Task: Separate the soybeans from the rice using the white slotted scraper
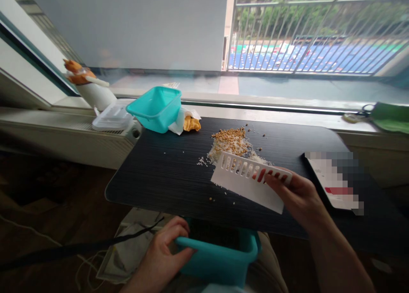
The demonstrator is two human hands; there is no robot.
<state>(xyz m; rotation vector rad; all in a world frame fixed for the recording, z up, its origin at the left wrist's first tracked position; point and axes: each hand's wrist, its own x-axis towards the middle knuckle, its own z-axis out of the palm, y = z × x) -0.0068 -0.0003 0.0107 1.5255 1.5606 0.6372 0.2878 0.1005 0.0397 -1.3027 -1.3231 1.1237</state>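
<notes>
A: Main thing?
B: White scraper (246, 191); flat, tilted, oblong slots along upper edge; at near side of yellowish beans (234, 135) and white grains (219, 150) heaped on dark table (159, 169).
A: Grips?
B: Right hand (300, 195) clamped round scraper's right end; left hand (168, 246) grasps lower teal tub's (217, 263) rim, below table edge; second teal tub (156, 110) far left.

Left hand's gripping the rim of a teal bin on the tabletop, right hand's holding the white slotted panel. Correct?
Location's wrong: the head view shows the teal bin off the tabletop, at the near edge. The left hand does grip its rim; the right hand holds the white slotted panel.
</notes>
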